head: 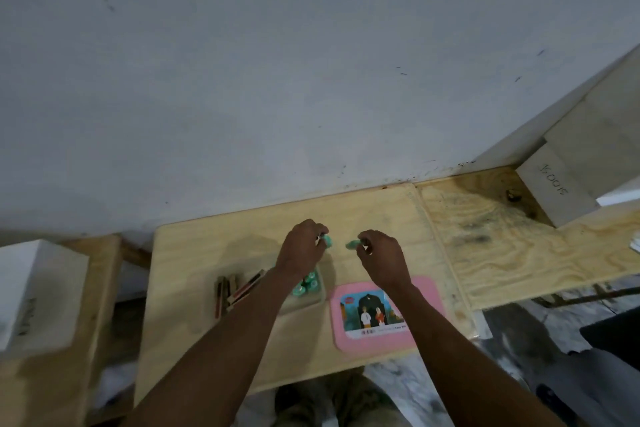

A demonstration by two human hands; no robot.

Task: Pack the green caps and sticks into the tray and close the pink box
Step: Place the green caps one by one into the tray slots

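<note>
My left hand (303, 248) pinches a green cap (326, 240) at its fingertips above the wooden table. My right hand (379, 253) pinches another green cap (351, 245); the two caps are a short gap apart. Beneath my left wrist lies the tray (317, 298) with several green caps (308, 282) in it, partly hidden by my arm. To the tray's left a bundle of sticks (232, 291) rests on the table. The pink box lid (377, 314), with a picture label, lies flat under my right forearm.
The pale wooden table (346, 215) meets a grey wall at the back. A plywood board (519, 246) extends to the right, with a white block (554, 191) on it. Another white block (34, 288) sits on a wooden stand at the left.
</note>
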